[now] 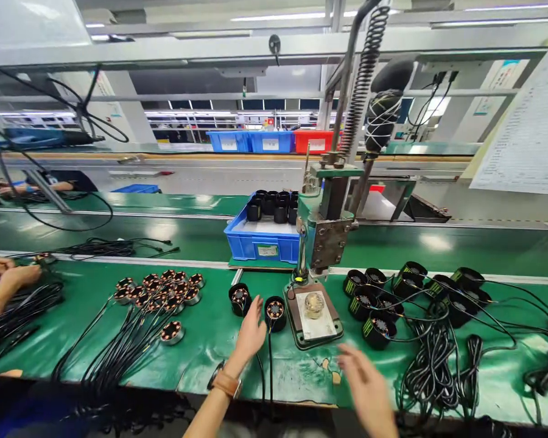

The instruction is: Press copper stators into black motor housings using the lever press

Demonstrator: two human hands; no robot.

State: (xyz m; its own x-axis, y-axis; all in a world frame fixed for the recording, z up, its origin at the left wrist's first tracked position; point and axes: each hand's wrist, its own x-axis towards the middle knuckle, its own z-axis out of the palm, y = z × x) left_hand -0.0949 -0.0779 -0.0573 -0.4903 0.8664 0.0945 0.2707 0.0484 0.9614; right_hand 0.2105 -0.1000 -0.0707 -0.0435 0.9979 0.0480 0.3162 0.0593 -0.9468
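Observation:
My left hand (252,330) reaches over the green bench, fingers stretched out, between two black cylindrical housings. The left housing (240,300) and the right housing (275,312) each have a copper-wound motor stator inside; I cannot tell whether the hand touches the right one. Black cables run from them to the bench's front edge. My right hand (363,380), a little blurred, is apart from everything with fingers extended, low and to the right of the hand press (326,231). On the press base lies a white pad (308,328) with a round, clear-yellowish block (314,305).
Bare stators (164,289) with cables cluster at left. Several cabled black housings (379,331) and coiled cables (432,371) lie at right. A blue bin (265,248) of black housings stands behind the press. Another person's hands (16,277) are at far left.

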